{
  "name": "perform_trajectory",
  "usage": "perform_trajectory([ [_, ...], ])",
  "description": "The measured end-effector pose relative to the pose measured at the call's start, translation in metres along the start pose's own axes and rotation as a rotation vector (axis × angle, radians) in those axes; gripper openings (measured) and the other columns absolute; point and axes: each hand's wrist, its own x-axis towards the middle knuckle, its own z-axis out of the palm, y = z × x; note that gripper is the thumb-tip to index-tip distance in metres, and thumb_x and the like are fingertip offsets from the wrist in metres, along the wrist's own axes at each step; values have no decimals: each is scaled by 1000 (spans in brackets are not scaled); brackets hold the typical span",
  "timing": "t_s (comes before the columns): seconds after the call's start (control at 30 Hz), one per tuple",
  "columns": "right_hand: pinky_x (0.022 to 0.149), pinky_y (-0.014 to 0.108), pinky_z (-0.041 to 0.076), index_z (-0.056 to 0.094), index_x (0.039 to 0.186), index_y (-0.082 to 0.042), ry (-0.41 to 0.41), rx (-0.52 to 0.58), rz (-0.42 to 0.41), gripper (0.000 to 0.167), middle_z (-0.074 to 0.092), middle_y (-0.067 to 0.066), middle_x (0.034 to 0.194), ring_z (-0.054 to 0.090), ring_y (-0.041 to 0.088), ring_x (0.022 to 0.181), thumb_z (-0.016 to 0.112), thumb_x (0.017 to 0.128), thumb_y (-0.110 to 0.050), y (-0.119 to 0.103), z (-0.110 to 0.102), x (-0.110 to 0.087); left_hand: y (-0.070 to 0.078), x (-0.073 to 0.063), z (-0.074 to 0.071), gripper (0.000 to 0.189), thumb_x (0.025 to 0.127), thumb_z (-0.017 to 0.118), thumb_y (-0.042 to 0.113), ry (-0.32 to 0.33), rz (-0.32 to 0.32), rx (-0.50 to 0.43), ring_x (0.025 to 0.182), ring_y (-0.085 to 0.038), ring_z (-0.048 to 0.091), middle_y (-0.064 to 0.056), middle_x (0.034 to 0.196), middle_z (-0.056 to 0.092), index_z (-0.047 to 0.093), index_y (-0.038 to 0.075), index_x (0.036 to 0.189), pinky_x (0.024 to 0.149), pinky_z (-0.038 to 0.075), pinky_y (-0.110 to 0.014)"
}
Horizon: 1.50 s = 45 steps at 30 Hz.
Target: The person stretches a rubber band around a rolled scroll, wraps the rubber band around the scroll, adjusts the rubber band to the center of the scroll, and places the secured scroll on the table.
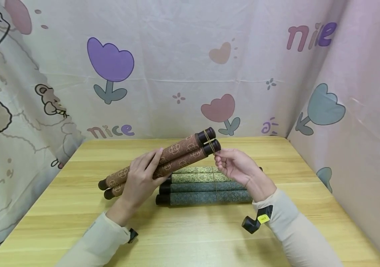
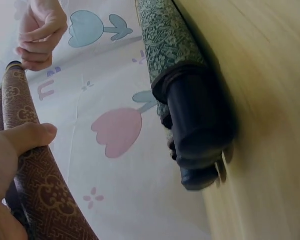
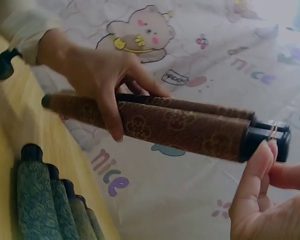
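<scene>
Two brown scrolls (image 1: 180, 149) with a flower pattern and dark end knobs lie side by side, slanting up to the right above the table. My left hand (image 1: 140, 180) grips both around the middle. A thin tan rubber band (image 1: 209, 141) loops round the two knobs at the right end. Thumb and fingertips of my right hand (image 1: 235, 165) pinch this band at the lower knob. In the right wrist view the band (image 3: 273, 131) crosses the black knobs just above the pinching fingers. Part of the scrolls is hidden under my left hand.
Beneath and behind the brown pair, several green-blue scrolls (image 1: 196, 198) and yellow-green scrolls (image 1: 190, 178) lie in a row on the wooden table (image 1: 183, 237), a thin band across their middle. A printed cloth (image 1: 170, 55) hangs at the back and both sides.
</scene>
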Motion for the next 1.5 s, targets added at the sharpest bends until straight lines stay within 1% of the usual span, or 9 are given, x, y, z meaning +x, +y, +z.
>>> perform_trajectory([
  [0.1,60,17,53,60,99,1,-48,71,54,13,62,5,73,60,10,63,47,98,3,2,-3,0,1,1,0,89,62,92,25,-14,2,-28,108,-38,59,-21,125,59,53,-1,138,90,48,-54],
  [0.23,61,17,53,58,103,1,-72,56,76,11,62,5,75,60,11,64,49,98,2,4,-3,-1,2,2,-1,90,61,93,25,-28,-11,-29,108,-38,58,-20,125,59,53,0,139,90,48,-55],
  [0.33,62,17,53,61,100,-1,-75,6,56,11,63,5,77,60,11,65,51,98,0,3,-3,-1,1,3,-1,91,61,93,24,-33,-19,-21,107,-38,59,-20,124,59,53,0,138,89,48,-55],
  [0.53,69,21,55,66,92,-6,-81,-123,-33,18,67,5,83,63,12,72,51,100,-5,-4,-9,-4,-2,1,1,93,60,95,25,-50,-36,-7,105,-39,59,-22,122,60,53,-1,138,87,48,-56],
  [0.77,75,24,56,68,96,-5,-9,-140,-58,12,68,8,89,65,15,79,56,98,-6,-9,-17,-7,-5,-3,2,93,57,96,26,-81,-46,7,104,-41,59,-20,124,60,55,-1,136,85,48,-57],
  [0.9,77,25,56,66,98,-5,21,-188,-90,9,68,9,91,66,16,81,58,97,-6,-12,-18,-9,-6,-4,1,93,57,96,26,-102,-49,14,105,-41,59,-20,125,60,55,-1,136,84,48,-57],
  [1.13,82,29,56,63,100,-3,86,-313,-128,6,66,10,96,65,19,86,60,96,-7,-17,-15,-11,-6,-6,1,94,58,96,27,-149,-47,28,104,-42,60,-20,123,60,54,1,137,85,49,-59],
  [1.33,83,29,56,63,102,-4,100,-430,-165,7,64,10,98,65,19,87,58,98,-8,-19,-13,-10,-4,-7,2,93,58,96,27,-189,-57,36,104,-43,60,-19,122,60,55,1,137,85,48,-60],
  [1.5,83,29,55,59,112,6,168,-599,-187,21,63,11,99,64,22,90,58,98,-10,-17,-10,-8,0,-9,4,94,58,96,29,-233,-63,43,103,-43,60,-20,123,60,54,1,137,84,49,-60],
])
